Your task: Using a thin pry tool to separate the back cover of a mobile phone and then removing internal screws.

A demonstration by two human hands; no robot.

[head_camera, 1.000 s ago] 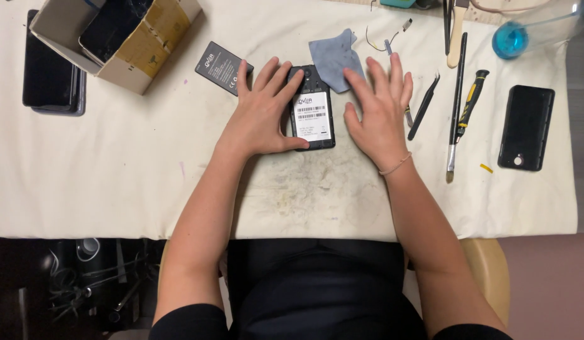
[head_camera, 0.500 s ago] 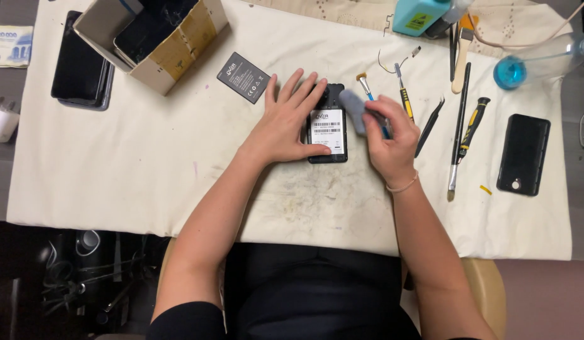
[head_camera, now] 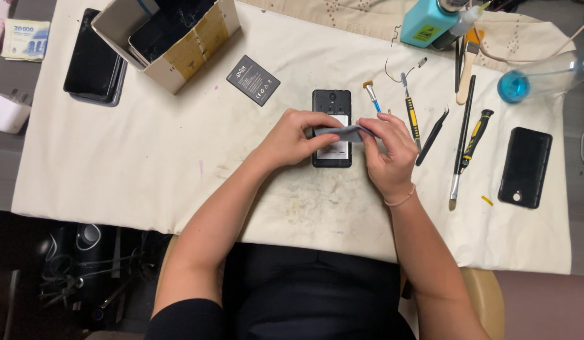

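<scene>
Both hands pinch small grey cloth [head_camera: 342, 132], left hand [head_camera: 292, 137] and right hand [head_camera: 389, 151] at opposite ends, above opened black phone [head_camera: 331, 104] mid-cloth-covered table [head_camera: 147, 170]. Cardboard box [head_camera: 191, 53] at far left corner holds dark cracked phone [head_camera: 169, 25].

I'm holding a small grey cloth [head_camera: 343, 131] stretched flat just above the open-backed black phone [head_camera: 331, 104], which is lying face down.
</scene>
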